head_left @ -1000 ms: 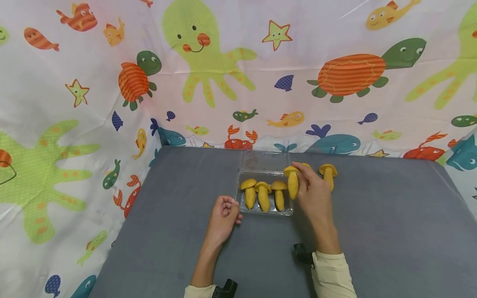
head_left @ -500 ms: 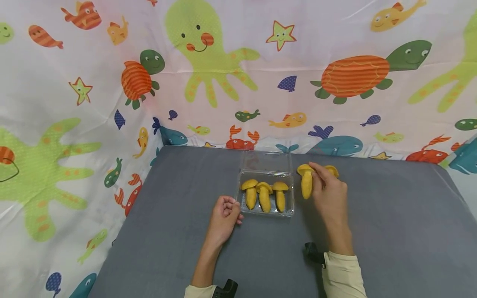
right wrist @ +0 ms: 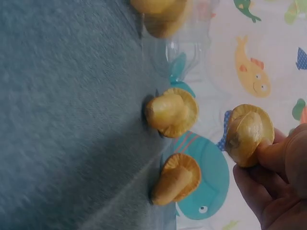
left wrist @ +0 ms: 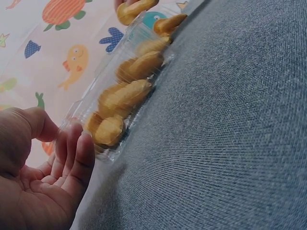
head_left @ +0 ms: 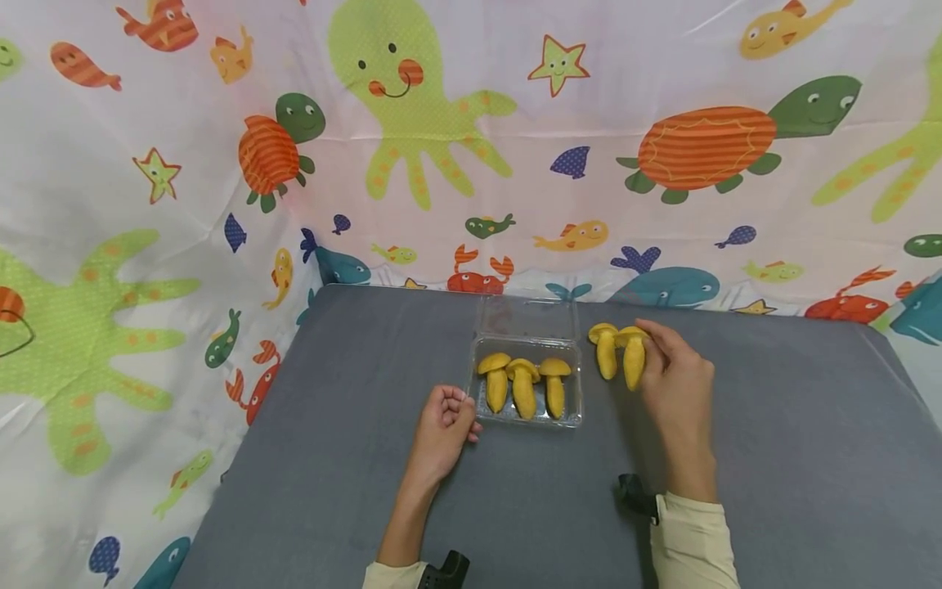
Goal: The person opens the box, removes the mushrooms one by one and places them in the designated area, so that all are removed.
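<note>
A clear plastic clamshell box lies with its lid up, and three yellow mushrooms stand side by side in it. My left hand pinches the box's left edge between thumb and fingers, as the left wrist view shows. Raised off the table, another yellow mushroom is pinched by its stem in my right hand. Two more mushrooms are on the table right of the box: one shows in the head view, the other is hidden there behind my right hand.
The grey cloth-covered table ends at a curtain printed with sea animals, behind and to the left. The box's transparent lid leans back near the table's far edge.
My right hand has moved right with the mushroom, from the box's right edge to over the mushrooms on the table. The left hand and the box stay put.
</note>
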Demonstrator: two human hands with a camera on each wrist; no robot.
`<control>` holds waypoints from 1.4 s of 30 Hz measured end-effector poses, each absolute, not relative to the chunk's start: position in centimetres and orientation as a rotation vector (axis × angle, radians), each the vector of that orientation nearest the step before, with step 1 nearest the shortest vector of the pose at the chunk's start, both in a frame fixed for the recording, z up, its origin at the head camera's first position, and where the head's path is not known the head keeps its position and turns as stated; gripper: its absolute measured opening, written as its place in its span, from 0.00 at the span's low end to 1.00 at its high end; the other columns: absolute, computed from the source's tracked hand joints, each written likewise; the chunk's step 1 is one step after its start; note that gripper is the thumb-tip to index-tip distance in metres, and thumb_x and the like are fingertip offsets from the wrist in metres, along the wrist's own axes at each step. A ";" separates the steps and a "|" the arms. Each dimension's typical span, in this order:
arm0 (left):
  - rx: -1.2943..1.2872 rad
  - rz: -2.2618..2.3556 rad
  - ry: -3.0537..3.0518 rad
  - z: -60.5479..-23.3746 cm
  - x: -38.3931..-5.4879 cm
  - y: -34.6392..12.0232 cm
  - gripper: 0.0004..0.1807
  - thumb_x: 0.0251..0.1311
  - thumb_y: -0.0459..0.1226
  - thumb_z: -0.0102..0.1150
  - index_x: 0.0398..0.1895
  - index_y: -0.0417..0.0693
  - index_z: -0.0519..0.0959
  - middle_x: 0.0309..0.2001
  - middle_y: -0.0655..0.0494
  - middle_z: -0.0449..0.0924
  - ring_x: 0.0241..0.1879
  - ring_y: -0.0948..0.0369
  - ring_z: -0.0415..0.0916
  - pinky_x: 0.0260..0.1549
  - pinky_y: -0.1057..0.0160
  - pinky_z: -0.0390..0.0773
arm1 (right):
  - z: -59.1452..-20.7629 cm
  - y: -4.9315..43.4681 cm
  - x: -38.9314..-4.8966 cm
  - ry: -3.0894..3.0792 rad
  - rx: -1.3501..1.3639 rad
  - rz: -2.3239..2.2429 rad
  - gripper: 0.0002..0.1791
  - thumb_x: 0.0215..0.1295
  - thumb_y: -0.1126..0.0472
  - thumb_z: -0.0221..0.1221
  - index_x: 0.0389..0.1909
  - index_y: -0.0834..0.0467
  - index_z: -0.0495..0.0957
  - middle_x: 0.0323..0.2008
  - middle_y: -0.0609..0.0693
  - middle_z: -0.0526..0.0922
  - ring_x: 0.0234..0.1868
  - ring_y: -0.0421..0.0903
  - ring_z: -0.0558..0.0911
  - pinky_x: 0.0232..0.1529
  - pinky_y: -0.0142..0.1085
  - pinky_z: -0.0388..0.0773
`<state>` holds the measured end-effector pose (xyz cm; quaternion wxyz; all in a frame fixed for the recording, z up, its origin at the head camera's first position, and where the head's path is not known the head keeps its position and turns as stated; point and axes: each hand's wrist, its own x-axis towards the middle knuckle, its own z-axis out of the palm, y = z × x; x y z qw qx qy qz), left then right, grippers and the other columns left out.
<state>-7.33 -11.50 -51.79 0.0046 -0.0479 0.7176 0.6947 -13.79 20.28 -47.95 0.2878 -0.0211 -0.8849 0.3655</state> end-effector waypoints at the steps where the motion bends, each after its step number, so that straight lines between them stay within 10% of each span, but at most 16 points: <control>1: -0.148 2.177 2.249 -51.8 -7.3 -11.5 0.08 0.75 0.30 0.57 0.49 0.36 0.70 0.34 0.49 0.77 0.29 0.59 0.83 0.28 0.64 0.88 | -47.8 20.4 -13.8 -2.366 -0.061 0.972 0.15 0.75 0.69 0.62 0.58 0.56 0.87 0.48 0.58 0.91 0.28 0.53 0.84 0.28 0.19 0.64; 25: -0.160 2.155 2.260 -51.6 -7.3 -11.6 0.08 0.75 0.31 0.58 0.49 0.36 0.71 0.34 0.48 0.77 0.30 0.54 0.84 0.29 0.61 0.89 | -46.0 24.4 -14.6 -2.426 -0.256 0.929 0.16 0.78 0.66 0.58 0.60 0.54 0.86 0.51 0.56 0.90 0.38 0.59 0.87 0.28 0.21 0.64; 33: -0.147 2.166 2.256 -51.7 -7.2 -11.5 0.08 0.75 0.31 0.58 0.49 0.36 0.70 0.34 0.49 0.77 0.29 0.58 0.83 0.29 0.61 0.89 | -45.7 25.4 -14.9 -2.496 -0.363 0.962 0.17 0.79 0.66 0.55 0.62 0.54 0.85 0.55 0.58 0.87 0.57 0.63 0.85 0.54 0.58 0.83; 42: -0.149 2.190 2.245 -51.7 -7.3 -11.4 0.07 0.75 0.29 0.57 0.48 0.36 0.70 0.33 0.50 0.77 0.28 0.60 0.83 0.27 0.64 0.88 | -46.3 26.6 -14.9 -2.553 -0.413 0.957 0.18 0.79 0.68 0.53 0.62 0.58 0.84 0.57 0.60 0.86 0.61 0.63 0.83 0.58 0.60 0.80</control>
